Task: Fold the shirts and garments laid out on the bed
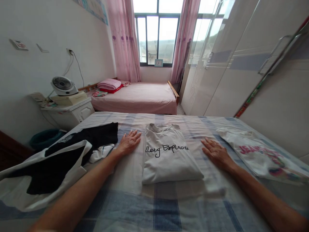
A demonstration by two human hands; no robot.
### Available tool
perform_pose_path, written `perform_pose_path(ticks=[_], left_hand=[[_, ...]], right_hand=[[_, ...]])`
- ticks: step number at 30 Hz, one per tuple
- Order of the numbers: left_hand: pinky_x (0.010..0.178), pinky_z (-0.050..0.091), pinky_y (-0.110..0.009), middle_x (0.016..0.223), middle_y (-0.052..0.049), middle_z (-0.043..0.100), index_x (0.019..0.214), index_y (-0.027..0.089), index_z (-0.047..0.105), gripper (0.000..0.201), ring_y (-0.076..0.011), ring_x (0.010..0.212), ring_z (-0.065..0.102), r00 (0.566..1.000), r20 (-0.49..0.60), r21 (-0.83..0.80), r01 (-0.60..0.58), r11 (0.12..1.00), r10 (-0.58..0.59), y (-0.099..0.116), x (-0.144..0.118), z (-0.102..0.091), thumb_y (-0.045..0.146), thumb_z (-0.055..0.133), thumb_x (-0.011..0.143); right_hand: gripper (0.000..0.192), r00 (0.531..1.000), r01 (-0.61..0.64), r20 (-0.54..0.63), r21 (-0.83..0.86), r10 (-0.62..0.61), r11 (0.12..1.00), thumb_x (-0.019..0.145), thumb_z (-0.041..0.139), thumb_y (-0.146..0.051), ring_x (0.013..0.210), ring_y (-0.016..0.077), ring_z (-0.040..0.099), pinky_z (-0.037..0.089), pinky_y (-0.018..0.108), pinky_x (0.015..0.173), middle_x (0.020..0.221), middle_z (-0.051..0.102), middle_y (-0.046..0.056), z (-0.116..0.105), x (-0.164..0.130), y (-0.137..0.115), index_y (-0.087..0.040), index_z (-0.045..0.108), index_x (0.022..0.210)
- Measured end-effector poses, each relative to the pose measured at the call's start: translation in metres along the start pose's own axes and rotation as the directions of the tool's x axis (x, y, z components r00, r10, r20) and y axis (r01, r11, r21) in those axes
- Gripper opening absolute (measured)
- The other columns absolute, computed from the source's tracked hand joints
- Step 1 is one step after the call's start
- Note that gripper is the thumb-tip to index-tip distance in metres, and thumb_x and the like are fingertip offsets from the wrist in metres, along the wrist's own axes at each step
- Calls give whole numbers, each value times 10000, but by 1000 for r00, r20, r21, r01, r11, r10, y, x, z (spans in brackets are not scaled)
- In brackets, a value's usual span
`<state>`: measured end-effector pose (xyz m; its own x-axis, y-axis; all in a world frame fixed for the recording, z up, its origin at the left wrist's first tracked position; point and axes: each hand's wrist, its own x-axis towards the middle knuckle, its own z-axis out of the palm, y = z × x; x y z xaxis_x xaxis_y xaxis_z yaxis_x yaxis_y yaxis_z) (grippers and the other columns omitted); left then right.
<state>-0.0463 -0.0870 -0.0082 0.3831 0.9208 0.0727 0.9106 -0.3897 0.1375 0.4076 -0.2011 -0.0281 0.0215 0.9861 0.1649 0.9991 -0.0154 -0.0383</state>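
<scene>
Folded white T-shirt (170,154), black script lettering

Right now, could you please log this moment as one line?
left hand: flat on bed | right hand: flat on bed | folded shirt: between them

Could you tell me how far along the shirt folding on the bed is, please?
Done: the white lettered shirt lies folded. In hand: nothing; left hand and right hand rest flat beside it. Left: the black-and-white garments and printed shirt lie unfolded.
</scene>
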Motion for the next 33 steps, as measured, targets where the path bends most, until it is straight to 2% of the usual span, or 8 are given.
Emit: perform_pose_path(ticks=[5,10,14,17,20,22,28,33], left_hand=[[1083,188,-587,1520,-85,307,1399,263,414,524,-304,1402,242,995,-20,-2,102,995,-102,-15,48,5,461,293,930],[1092,136,-607,1483,-84,382,1333,265,500,481,-326,1386,269,976,-78,-163,188,968,-203,-26,88,2,435,399,895],[1100,264,-493,1379,-71,518,1228,226,602,402,-280,1313,404,965,-127,-244,193,950,-229,-22,99,-12,297,443,866],[1043,386,-312,1321,-38,568,1134,212,662,378,-178,1212,515,977,-197,-360,-1,933,-75,-11,95,-24,189,412,850],[1002,434,-310,1265,-52,599,1018,198,706,342,-171,1155,560,949,-264,-482,-283,829,170,4,88,-25,137,436,818],[1021,417,-318,1255,-69,598,1003,195,711,333,-175,1151,564,929,-261,-460,-357,813,260,14,86,-19,125,439,824],[1031,400,-353,1328,-121,518,1123,182,654,357,-231,1195,523,925,-190,-175,-362,916,329,23,89,-6,109,445,843],[934,462,-334,1085,-106,630,865,161,671,196,-227,1036,594,934,-157,-163,-345,924,321,13,88,-15,88,515,771]], right_hand=[[566,994,-107,13,-33,108,994,920,246,-474,1376,277,301,257,531,1087,1503,340,81,14,55,19,-244,431,1403],[616,974,-223,43,1,223,975,900,263,-512,1357,329,322,262,580,1065,1501,338,108,18,111,38,-212,417,1415],[583,969,-248,33,118,246,962,889,312,-469,1333,327,365,299,562,1054,1445,418,153,6,134,11,-159,488,1351],[510,992,24,-125,334,19,942,902,337,-438,1304,246,418,321,449,1081,1381,499,130,-7,131,-44,-172,538,1288],[394,963,241,-223,475,-149,846,888,417,-425,1283,223,442,332,422,1079,1358,520,94,-11,121,-98,-210,633,1138],[332,955,282,-227,492,-191,824,879,445,-389,1295,234,428,332,450,1073,1349,526,90,-6,114,-120,-216,662,1061],[340,966,254,-167,458,-198,852,889,431,-350,1302,246,414,338,491,1050,1333,543,84,13,108,-125,-237,627,1142],[364,970,239,-145,435,-195,868,901,398,-369,1303,247,412,328,482,1053,1340,540,73,13,108,-124,-242,618,1162]])
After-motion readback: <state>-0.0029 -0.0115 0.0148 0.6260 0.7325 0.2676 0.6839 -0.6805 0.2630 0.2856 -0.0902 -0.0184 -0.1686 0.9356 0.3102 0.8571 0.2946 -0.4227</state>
